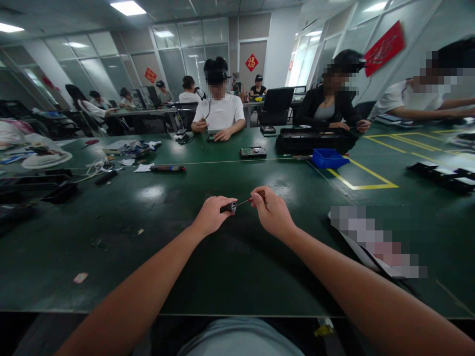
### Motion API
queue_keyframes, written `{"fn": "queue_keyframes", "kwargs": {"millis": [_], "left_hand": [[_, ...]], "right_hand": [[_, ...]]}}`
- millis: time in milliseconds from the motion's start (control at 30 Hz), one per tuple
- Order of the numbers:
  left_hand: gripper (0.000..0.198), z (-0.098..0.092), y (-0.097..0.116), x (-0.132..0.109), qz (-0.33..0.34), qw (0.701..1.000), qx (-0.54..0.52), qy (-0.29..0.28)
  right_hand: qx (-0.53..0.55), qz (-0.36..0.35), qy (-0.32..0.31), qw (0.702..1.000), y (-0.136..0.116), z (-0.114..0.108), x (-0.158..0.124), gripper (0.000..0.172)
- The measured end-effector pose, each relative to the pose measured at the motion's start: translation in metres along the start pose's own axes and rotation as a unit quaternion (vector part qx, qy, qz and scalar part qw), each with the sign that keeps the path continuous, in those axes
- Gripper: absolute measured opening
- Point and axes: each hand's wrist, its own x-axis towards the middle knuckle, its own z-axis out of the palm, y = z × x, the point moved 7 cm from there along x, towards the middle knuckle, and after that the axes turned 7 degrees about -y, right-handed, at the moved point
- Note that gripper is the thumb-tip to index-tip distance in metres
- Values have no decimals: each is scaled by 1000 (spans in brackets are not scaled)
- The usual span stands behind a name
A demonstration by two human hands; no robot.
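Observation:
Over the green table (pixel 237 277), my left hand (pixel 212 216) is closed around a short black cylindrical thing (pixel 227 207). Its round, lighter-patterned end faces right; the rest is hidden by my fingers. A screwdriver (pixel 244 201) with a thin metal shaft and a reddish collar is pinched in my right hand (pixel 273 211). The shaft points left at the cylinder's round end. Whether the tip touches it I cannot tell. Most of the screwdriver's handle is covered by my fingers.
Beyond my hands lie a hard drive (pixel 253 152), a blue bin (pixel 329 158), a long black casing (pixel 315 141) and a dark pen-shaped tool (pixel 167 168). White fan parts (pixel 47 159) and cables are at left. A blurred sheet (pixel 374 242) lies right. Co-workers sit across the table.

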Motion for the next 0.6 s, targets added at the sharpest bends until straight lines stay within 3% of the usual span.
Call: {"fn": "queue_keyframes", "kwargs": {"millis": [333, 600], "left_hand": [[37, -7, -6, -1, -52, 998, -34, 23], [39, -10, -25, -1, -96, 964, -221, 110]], "right_hand": [[-26, 17, -4, 999, 7, 2, 2, 17], [-17, 22, 4, 1000, 10, 1, 2, 19]]}}
